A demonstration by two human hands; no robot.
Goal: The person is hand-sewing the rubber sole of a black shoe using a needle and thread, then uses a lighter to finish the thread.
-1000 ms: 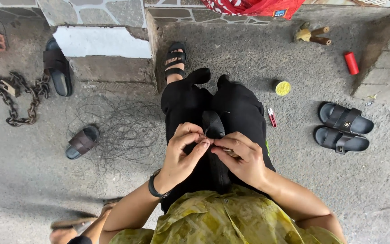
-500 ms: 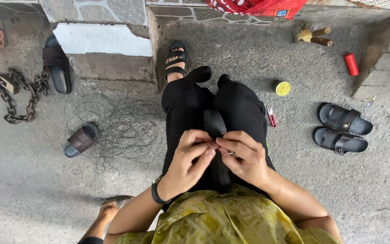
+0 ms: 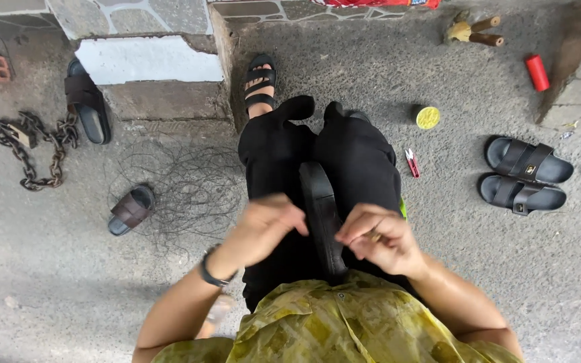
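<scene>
**Both hands close over a black sandal on the lap**

The concrete floor [image 3: 492,282] spreads out on all sides of the seated person. The black sandal [image 3: 319,202] lies lengthwise along the black trousers [image 3: 364,161], between the two hands and just beyond them.

The left hand [image 3: 263,228] is blurred, with its fingers curled inward; I cannot tell whether it grips anything. The right hand [image 3: 374,238] has its fingertips drawn into a narrow pinch. Anything held there is too fine to make out.

The step looks like fine finger work right over the sandal. Carrying it on would seem to call for a steady pinch and both hands staying close to the strap end.

Beyond the left hand lies a loose tangle of thin dark strands [image 3: 183,188], with a brown slipper [image 3: 129,210] at its edge. A pair of dark slides [image 3: 522,175] sits well out past the right hand.

Red snips [image 3: 411,163] lie near the right knee. Beyond them is a round yellow tin [image 3: 428,117], the only container near; its contents cannot be seen.
</scene>
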